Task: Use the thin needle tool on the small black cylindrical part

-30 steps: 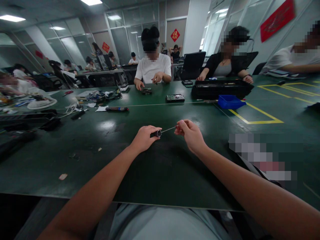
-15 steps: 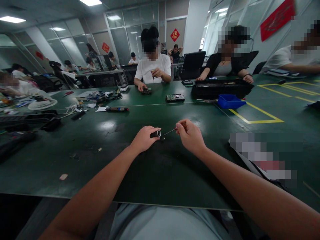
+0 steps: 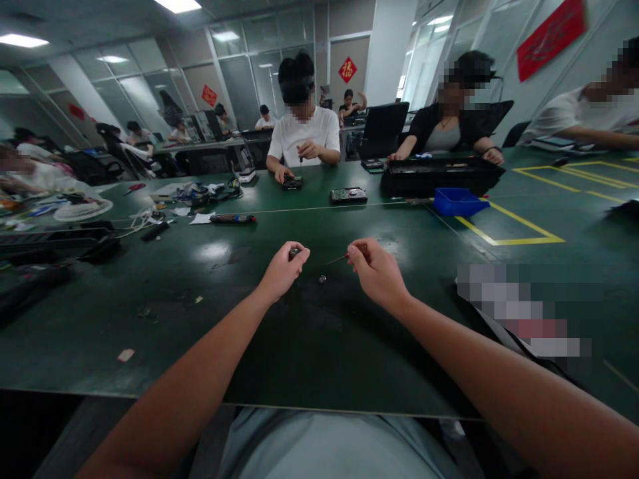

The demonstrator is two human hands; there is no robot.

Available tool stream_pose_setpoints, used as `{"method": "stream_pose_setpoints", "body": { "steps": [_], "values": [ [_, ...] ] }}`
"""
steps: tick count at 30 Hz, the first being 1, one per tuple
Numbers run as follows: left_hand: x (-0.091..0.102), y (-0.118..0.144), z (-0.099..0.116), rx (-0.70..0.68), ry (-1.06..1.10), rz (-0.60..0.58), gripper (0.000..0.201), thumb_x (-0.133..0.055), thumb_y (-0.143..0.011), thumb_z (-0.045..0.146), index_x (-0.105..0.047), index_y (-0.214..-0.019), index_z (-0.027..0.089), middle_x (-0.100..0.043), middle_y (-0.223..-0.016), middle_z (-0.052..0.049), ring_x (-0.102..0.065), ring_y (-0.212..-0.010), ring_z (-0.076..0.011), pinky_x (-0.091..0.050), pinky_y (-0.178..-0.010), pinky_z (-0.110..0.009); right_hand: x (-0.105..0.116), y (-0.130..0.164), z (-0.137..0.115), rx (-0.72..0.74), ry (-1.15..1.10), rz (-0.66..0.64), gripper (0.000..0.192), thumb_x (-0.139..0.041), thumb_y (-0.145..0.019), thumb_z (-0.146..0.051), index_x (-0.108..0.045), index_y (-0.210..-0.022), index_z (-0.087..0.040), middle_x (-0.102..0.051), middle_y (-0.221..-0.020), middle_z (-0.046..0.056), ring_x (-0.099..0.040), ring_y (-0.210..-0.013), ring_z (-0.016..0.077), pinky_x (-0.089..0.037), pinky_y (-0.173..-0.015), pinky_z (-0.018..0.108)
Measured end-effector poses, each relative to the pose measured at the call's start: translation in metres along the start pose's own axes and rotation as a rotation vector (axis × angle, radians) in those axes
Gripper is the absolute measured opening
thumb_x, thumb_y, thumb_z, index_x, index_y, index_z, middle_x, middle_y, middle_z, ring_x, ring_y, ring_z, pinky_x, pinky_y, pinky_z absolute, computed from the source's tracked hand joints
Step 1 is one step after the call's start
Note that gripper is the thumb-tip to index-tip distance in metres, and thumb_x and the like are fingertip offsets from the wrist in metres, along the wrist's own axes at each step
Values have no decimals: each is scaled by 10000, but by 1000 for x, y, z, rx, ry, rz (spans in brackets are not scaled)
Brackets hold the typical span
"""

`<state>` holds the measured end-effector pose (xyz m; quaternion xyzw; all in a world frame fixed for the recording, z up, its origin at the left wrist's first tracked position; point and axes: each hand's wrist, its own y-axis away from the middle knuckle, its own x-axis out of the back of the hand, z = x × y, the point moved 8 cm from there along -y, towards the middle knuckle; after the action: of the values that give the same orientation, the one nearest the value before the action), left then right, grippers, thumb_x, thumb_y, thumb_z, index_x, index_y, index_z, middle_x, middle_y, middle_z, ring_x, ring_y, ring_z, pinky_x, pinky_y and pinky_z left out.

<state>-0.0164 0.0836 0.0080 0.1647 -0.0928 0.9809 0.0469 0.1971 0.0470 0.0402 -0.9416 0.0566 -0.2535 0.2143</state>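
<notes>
At the centre of the frame, above the dark green table (image 3: 150, 286), the left hand (image 3: 280, 273) pinches a small dark cylindrical part (image 3: 294, 252) between thumb and fingertips, lifted just off the surface. To its right, the right hand (image 3: 377, 271) is closed around a slim screwdriver (image 3: 344, 255), reddish handle in the fingers, thin shaft pointing left toward the part without touching it. Between the two hands a tiny loose piece (image 3: 322, 279), perhaps a screw or cap, lies on the table.

This looks like a fine disassembly or fitting step; the next move probably calls for steadying the part and meeting it with the tool tip, minding the small piece.

Farther up, a blue bin (image 3: 459, 201) and a black tray (image 3: 442, 174) sit by yellow floor-style tape. A red diamond sign (image 3: 347, 69) on the far wall bears the character 福; the red banner (image 3: 549, 38) at upper right is unreadable.
</notes>
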Motion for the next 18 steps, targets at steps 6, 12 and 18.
{"method": "stream_pose_setpoints", "body": {
  "steps": [6,12,18],
  "values": [
    [-21,15,28,-264,-531,-144,207,-581,-916,355,-673,-1016,198,-676,-1006,-69,-617,-938,-229,-482,-872,-371,-1,0,-4,10,16,-12,255,-477,-962,-421,-621,-952,-211,-707,-806,58,-665,-739,216,-483,-689,354],
    [-41,23,23,-314,-784,-289,319,-506,-953,346,-693,-1193,251,-676,-1057,-72,-641,-912,-244,-506,-789,-368,-1,0,-6,-1,40,-28,241,-476,-966,-402,-623,-963,-212,-713,-822,56,-673,-764,217,-479,-686,346],
    [-46,20,13,-277,-871,-298,314,-608,-908,415,-711,-1160,257,-679,-1002,-93,-651,-884,-277,-503,-739,-370,-1,1,-8,-1,56,-30,217,-483,-963,-382,-623,-950,-217,-716,-819,49,-670,-756,211,-472,-680,338]
  ]
}}
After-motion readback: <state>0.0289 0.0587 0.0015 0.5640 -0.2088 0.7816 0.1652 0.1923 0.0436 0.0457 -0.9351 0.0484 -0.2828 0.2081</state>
